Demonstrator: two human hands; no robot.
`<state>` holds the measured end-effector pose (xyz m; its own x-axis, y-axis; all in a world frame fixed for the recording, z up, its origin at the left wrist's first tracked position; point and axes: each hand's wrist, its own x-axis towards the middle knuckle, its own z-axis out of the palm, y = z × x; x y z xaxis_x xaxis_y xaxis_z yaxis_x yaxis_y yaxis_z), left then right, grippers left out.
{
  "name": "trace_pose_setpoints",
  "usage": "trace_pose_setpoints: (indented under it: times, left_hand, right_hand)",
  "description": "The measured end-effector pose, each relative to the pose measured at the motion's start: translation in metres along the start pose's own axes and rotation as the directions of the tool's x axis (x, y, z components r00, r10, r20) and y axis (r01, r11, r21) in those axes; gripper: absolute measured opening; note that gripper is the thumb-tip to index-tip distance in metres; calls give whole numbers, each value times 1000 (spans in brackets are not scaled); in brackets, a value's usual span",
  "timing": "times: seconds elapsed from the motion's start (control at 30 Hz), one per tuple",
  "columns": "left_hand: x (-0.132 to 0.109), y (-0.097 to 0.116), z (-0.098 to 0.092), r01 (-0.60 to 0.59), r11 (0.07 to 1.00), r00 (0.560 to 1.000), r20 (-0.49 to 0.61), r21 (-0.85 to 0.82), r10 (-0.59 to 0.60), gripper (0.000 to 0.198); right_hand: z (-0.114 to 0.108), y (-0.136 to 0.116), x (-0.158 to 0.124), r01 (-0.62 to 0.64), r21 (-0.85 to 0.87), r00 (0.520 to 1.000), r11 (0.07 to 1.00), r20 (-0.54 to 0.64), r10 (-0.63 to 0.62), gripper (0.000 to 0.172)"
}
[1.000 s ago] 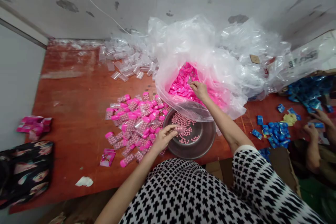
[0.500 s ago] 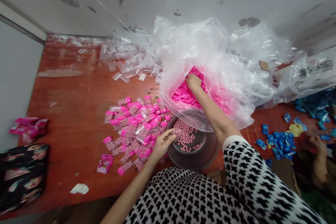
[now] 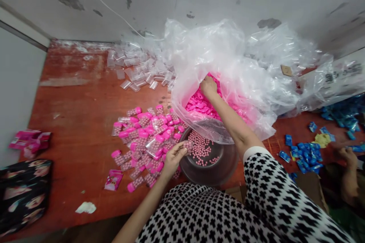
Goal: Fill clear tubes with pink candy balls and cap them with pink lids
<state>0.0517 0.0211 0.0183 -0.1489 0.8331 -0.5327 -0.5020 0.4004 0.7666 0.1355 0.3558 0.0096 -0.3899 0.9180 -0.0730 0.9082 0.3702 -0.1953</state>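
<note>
My left hand (image 3: 173, 157) pinches a small clear bottle (image 3: 187, 145) filled with pink balls, held over the left side of a dark bowl (image 3: 209, 172). Loose pink balls (image 3: 199, 148) lie inside that bowl. Deep in the mouth of a large clear plastic bag (image 3: 182, 95), my right hand (image 3: 209, 86) is curled among bright pink caps (image 3: 199, 103). Its fingertips are hidden there, so what they grip does not show. Just left of the bowl is a heap of filled, pink-capped bottles (image 3: 144, 133).
Empty clear containers (image 3: 139, 72) lie at the back of the red-brown table (image 3: 71, 121). Pink packets (image 3: 30, 140) and a floral black bag (image 3: 25, 193) are at left. On the right are blue packets (image 3: 306, 155) and another person's hand (image 3: 347, 155).
The bottle in my left hand has shifted slightly left and up. My right hand stays down among the caps. The whole view has moved a little.
</note>
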Motion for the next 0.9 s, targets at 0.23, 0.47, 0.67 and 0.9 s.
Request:
trace_pose_setpoints:
  times: [0.23, 0.47, 0.67, 0.9]
  left_hand:
    - [2, 7, 7, -13, 998, 999, -30, -66, 11, 45]
    - [5, 19, 21, -121, 990, 991, -64, -68, 117, 46]
    - [-4, 24, 30, -292, 939, 956, 13, 182, 295, 40]
    - [-32, 31, 24, -472, 792, 881, 170, 387, 442, 27]
  right_hand:
    - [3, 6, 6, 87, 87, 995, 992, -56, -83, 26]
    - [-51, 24, -101, 168, 559, 982, 812, -164, -91, 31]
    - [-78, -9, -215, 346, 706, 890, 618, -38, -454, 34]
    - [-89, -18, -264, 470, 631, 833, 617, -86, -547, 33]
